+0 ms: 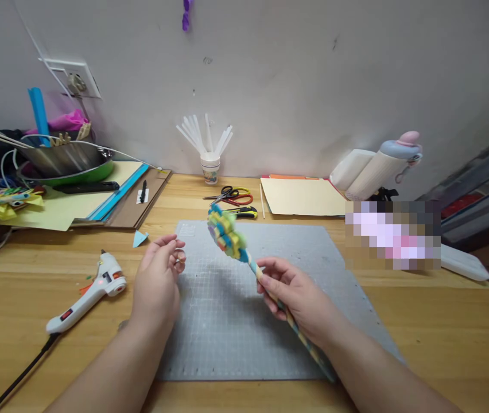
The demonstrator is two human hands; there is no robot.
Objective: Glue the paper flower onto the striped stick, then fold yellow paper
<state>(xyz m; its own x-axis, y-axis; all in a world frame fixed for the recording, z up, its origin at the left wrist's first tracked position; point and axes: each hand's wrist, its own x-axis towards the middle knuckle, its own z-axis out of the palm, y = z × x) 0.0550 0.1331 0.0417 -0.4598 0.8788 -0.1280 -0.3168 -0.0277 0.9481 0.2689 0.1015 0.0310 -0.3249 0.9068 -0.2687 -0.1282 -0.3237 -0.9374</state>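
Note:
My right hand [296, 295] is closed around the striped stem of a paper flower [227, 235]. Its blue, yellow and green head tilts up to the left, while the stem's lower end runs down beside my forearm. To the left, my left hand [158, 281] is raised at the mat's edge with loosely curled fingers, slightly apart and holding nothing. Beneath the flower lies a grey cutting mat [218, 344] with grid lines. A white glue gun [93, 289] rests on the table, left of my left hand. A small light-blue paper scrap [140, 238] lies behind that hand.
Behind the mat are scissors [229, 193], a yellow cutter [244, 213] and a cup [210, 167] of white sticks. Cream paper sheets [302, 196] and a bottle [376, 169] stand or lie at the back right. A metal bowl [61, 159] and craft papers crowd the left.

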